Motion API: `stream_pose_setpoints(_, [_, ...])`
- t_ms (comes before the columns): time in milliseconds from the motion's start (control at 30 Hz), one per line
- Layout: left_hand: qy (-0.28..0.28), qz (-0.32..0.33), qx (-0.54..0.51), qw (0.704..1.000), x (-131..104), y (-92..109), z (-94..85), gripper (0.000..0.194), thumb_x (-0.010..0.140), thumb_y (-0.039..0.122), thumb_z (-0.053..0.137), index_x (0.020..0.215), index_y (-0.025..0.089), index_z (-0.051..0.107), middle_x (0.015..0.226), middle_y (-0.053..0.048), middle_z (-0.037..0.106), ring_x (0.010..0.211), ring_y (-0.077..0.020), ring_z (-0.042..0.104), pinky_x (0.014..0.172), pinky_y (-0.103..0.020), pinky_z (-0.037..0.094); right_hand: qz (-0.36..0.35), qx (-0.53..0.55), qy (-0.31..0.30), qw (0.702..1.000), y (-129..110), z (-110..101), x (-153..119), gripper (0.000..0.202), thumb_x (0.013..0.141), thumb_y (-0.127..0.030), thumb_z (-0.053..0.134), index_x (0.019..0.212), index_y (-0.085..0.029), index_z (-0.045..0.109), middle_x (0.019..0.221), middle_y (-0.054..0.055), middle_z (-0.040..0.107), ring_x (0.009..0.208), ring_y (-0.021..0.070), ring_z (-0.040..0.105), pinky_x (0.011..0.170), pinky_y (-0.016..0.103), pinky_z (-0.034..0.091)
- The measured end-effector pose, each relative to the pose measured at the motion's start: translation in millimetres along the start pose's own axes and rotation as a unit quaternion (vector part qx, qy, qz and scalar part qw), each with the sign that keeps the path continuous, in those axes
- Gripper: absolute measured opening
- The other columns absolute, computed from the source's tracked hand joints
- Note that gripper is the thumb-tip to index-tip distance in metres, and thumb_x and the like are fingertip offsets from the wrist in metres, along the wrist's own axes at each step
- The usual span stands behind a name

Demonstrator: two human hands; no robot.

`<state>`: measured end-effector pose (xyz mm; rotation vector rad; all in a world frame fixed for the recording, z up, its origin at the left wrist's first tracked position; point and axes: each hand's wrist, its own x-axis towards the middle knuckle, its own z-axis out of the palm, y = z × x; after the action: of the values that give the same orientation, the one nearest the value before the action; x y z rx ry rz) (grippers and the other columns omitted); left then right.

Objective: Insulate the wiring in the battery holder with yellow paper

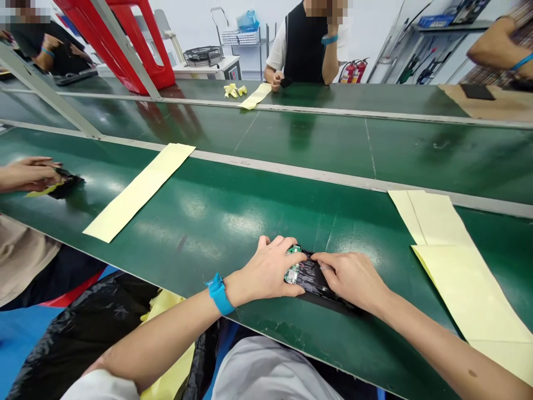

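Observation:
A long black plastic housing point(310, 276) lies near the front edge of the green work surface, its inner side up. A green circuit board point(293, 272) with thin wires sits in its left end. My left hand point(272, 269) spans that end, fingers on the far side and thumb on the near edge, gripping it. Over the right part, my right hand point(353, 278) is closed, with index finger and thumb close together inside the housing by the wires. Whatever is between those fingertips is too small to make out. My left wrist wears a blue band point(220, 294).
Yellow paper strips point(141, 191) lie to the left, and more folded yellow sheets point(470, 278) to the right. A co-worker's hands point(31, 175) handle a black part at far left. Metal rails point(266, 166) cross behind. A red plastic crate point(137, 44) stands beyond them.

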<state>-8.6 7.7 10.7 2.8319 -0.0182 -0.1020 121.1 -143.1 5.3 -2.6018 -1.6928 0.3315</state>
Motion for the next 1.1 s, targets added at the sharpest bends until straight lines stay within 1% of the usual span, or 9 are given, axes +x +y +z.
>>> stream_pose_setpoints(333, [-0.005,0.004,-0.008,1.000,0.6,0.5,-4.3,0.054,0.071,0.048,0.068,0.117,0.026,0.050,0.126,-0.009,0.045,0.105,-0.0276,0.045,0.083,-0.042,0.029,-0.013,0.063,0.084,0.994,7.8,17.7,-11.3,0.037,0.085,-0.017,0.039,0.108,-0.029,0.066,0.096,-0.005,0.070,0.080,0.0182,0.068,0.064,0.029,0.051])
stream_pose_setpoints(500, [0.004,0.000,-0.024,1.000,0.8,2.2,-5.5,0.063,0.067,0.047,0.071,0.120,0.024,0.046,0.124,-0.008,0.048,0.103,-0.0264,0.046,0.081,-0.040,0.029,-0.034,0.094,0.168,0.981,17.4,17.4,-18.8,0.035,0.088,-0.020,0.037,0.106,-0.026,0.067,0.096,-0.004,0.071,0.079,0.0159,0.068,0.065,0.027,0.053])
stream_pose_setpoints(633, [0.008,-0.010,-0.049,0.999,1.3,-0.6,-3.8,0.077,0.065,0.047,0.073,0.128,0.022,0.038,0.123,-0.009,0.051,0.104,-0.0273,0.048,0.083,-0.040,0.031,0.022,0.148,0.231,0.961,37.0,13.8,-38.6,0.033,0.090,-0.034,0.041,0.110,-0.024,0.065,0.094,0.001,0.071,0.070,0.0137,0.066,0.059,0.024,0.052])
stream_pose_setpoints(767, [0.022,-0.007,-0.092,0.996,-2.2,-6.3,-1.9,0.097,0.059,0.063,0.071,0.136,0.021,0.029,0.138,-0.014,0.038,0.119,-0.0325,0.040,0.092,-0.045,0.029,0.100,0.243,0.153,0.953,62.1,18.3,-69.0,0.052,0.081,-0.053,0.053,0.127,-0.029,0.051,0.106,0.002,0.065,0.043,0.0067,0.044,0.044,0.024,0.046])
stream_pose_setpoints(800, [0.041,-0.018,-0.105,0.993,-5.0,-5.9,-2.2,0.095,0.060,0.064,0.070,0.135,0.022,0.031,0.141,-0.015,0.034,0.123,-0.0335,0.037,0.095,-0.046,0.028,0.109,0.265,0.120,0.951,66.2,20.5,-76.3,0.060,0.079,-0.054,0.056,0.133,-0.030,0.044,0.113,0.003,0.062,0.043,0.0062,0.042,0.044,0.025,0.046])
stream_pose_setpoints(867, [0.106,-0.065,-0.150,0.981,-14.1,-0.9,-3.5,0.073,0.070,0.060,0.064,0.128,0.023,0.041,0.140,-0.013,0.036,0.125,-0.0316,0.035,0.097,-0.045,0.028,0.116,0.295,0.058,0.947,69.8,24.5,-88.1,0.074,0.076,-0.052,0.059,0.141,-0.032,0.030,0.124,0.004,0.056,0.051,0.0083,0.050,0.050,0.027,0.050])
stream_pose_setpoints(967, [0.158,-0.180,-0.315,0.918,-36.0,17.1,-2.5,0.030,0.085,0.045,0.052,0.102,0.020,0.055,0.109,-0.008,0.058,0.101,-0.0217,0.053,0.084,-0.035,0.039,0.103,0.284,0.017,0.953,66.3,27.4,-95.1,0.085,0.073,-0.048,0.063,0.145,-0.034,0.018,0.136,0.004,0.045,0.079,0.0173,0.062,0.062,0.030,0.054])
stream_pose_setpoints(1033, [0.097,-0.247,-0.484,0.834,-53.3,32.8,3.6,0.027,0.085,0.044,0.052,0.091,0.018,0.057,0.091,-0.005,0.062,0.081,-0.0171,0.058,0.071,-0.029,0.043,0.102,0.246,0.009,0.964,61.1,28.0,-93.2,0.088,0.073,-0.046,0.062,0.145,-0.037,0.013,0.143,0.002,0.035,0.088,0.0196,0.062,0.069,0.032,0.054])
stream_pose_setpoints(1100, [0.020,-0.292,-0.625,0.723,-68.8,47.7,13.4,0.032,0.079,0.046,0.059,0.094,0.017,0.058,0.096,-0.007,0.064,0.081,-0.0172,0.061,0.068,-0.027,0.045,0.110,0.206,0.003,0.972,54.4,28.9,-89.5,0.089,0.074,-0.046,0.061,0.145,-0.038,0.008,0.146,0.002,0.030,0.083,0.0189,0.063,0.069,0.033,0.053])
